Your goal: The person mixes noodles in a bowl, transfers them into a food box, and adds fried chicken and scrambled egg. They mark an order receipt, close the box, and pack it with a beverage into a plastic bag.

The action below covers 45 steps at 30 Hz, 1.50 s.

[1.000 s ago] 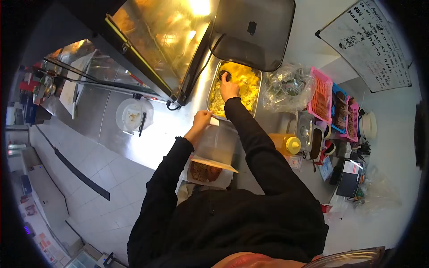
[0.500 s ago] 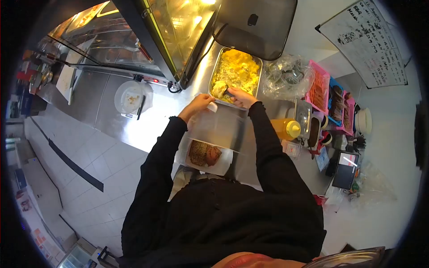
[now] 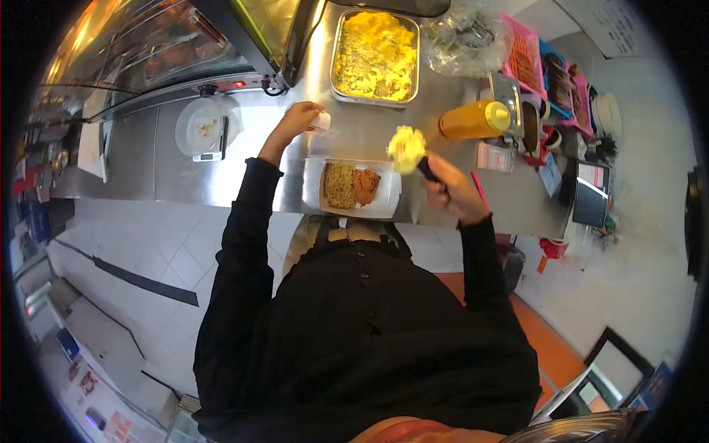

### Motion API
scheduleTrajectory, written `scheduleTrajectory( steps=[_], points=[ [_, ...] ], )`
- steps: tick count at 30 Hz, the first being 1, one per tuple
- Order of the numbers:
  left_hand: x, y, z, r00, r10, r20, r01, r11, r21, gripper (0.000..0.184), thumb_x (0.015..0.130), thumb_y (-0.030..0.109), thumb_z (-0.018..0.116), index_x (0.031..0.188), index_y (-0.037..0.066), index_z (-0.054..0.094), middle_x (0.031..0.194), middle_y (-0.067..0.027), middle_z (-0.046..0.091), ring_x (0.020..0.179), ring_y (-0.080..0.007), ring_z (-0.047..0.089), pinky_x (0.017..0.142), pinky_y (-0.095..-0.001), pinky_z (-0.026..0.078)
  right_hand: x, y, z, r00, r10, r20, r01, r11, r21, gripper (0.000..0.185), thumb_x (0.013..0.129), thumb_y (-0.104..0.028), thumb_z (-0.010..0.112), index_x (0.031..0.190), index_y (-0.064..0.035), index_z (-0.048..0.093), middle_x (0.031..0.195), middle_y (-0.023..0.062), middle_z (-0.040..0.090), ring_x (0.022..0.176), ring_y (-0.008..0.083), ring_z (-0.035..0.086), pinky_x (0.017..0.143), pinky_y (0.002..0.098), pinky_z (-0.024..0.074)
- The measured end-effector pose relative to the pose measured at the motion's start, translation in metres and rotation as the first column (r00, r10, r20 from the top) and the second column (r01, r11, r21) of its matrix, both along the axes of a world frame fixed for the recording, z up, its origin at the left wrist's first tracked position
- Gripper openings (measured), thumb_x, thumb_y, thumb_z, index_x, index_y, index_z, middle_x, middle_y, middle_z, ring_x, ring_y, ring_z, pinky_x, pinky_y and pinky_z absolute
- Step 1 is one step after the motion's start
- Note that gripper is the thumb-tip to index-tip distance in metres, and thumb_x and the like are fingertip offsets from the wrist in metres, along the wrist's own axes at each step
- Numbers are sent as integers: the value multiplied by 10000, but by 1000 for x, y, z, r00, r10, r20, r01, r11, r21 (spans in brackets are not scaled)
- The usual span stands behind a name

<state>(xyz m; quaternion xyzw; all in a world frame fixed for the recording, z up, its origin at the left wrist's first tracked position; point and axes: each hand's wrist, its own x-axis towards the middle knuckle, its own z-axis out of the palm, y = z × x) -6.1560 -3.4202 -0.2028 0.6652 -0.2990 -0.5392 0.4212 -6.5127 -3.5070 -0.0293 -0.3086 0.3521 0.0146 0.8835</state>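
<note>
In my right hand [image 3: 452,190] is a dark-handled serving spoon [image 3: 428,170], its head buried under a lump of pale yellow food [image 3: 406,149] that looks like mash or potato salad. This lump is held up just right of an open white takeaway box [image 3: 390,198]. Inside the box lie a brown grainy portion [image 3: 339,186] and a reddish-brown piece of meat [image 3: 365,186]. My left hand [image 3: 299,122] pinches a small white object [image 3: 322,120], perhaps a little cup, above the counter. Beyond both hands stands a metal tray [image 3: 369,100] of the yellow food.
A yellow squeeze bottle [image 3: 473,120] lies on the steel counter [image 3: 295,177], right of the tray. Pink baskets [image 3: 523,63] stand farther right. At left are a round white tub [image 3: 198,129] on a scale [image 3: 213,151] and a glass warming cabinet [image 3: 185,52].
My right hand has lifted the spoonful out of the tray and brought it back and right, beside the box. My left hand has moved left, away from the tray. The view has shifted.
</note>
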Motion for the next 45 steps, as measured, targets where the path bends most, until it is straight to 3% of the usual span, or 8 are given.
scheduleTrajectory(
  steps=[5,7,11,18,22,30,36,45],
  points=[
    [1,-7,-9,999,-49,22,49,999,-6,260,892,167,514,1085,43,636,978,-85,652,812,-171,639,644,-278,531,-37,77,-33,992,-104,-69,108,993,55,400,965,-386,430,1283,-144,425,590,-36,402,419,77,368,404,225,298],
    [-3,-7,-4,996,-84,19,85,995,-59,248,897,182,529,1070,42,639,955,-86,656,782,-167,643,632,-268,529,-37,116,-94,909,-110,-401,-263,595,-759,428,961,-323,427,1349,-151,366,722,95,515,570,259,531,516,374,416],
    [-6,-13,-1,997,-59,45,60,998,-3,244,900,205,547,1049,39,642,927,-82,659,773,-163,644,618,-263,525,-31,157,-125,658,-303,-689,-745,-131,-654,416,918,-256,490,1329,-261,430,717,119,552,628,322,580,560,397,453],
    [-1,-19,3,992,-86,93,83,996,40,258,906,227,549,1045,30,641,908,-83,659,756,-155,639,614,-259,521,-41,144,-104,845,-294,-446,-341,346,-874,429,932,-303,488,1342,-224,392,670,92,534,623,267,590,530,375,446],
    [1,-28,-3,994,-103,45,101,994,41,294,915,223,518,1093,10,613,953,-90,650,809,-161,638,664,-269,518,-48,108,-53,931,-319,-177,233,893,-384,441,962,-405,434,1299,-121,419,589,-61,370,495,21,330,450,169,249],
    [-14,-42,-29,995,-79,56,75,994,86,273,909,249,535,1057,45,640,879,-71,663,667,-144,621,558,-285,510,89,-47,-44,982,-163,-94,84,825,-558,348,964,-390,432,1143,-96,487,596,6,447,504,90,435,471,221,348],
    [-26,-6,113,995,96,-13,-96,951,-293,399,858,40,596,1250,69,532,1189,-64,569,1029,-117,547,841,-233,464,212,-182,-111,930,-362,-61,-257,-522,-814,485,835,-283,631,1236,-60,475,1091,145,492,1003,314,523,844,409,432],
    [-35,27,270,911,305,-278,-406,788,-464,776,731,-61,699,1400,30,315,1386,-132,376,1234,-188,419,999,-319,395,315,-276,-151,849,-292,-441,-515,-646,-564,144,848,-171,553,992,-180,555,915,56,602,813,289,630,764,537,451]
  ],
)
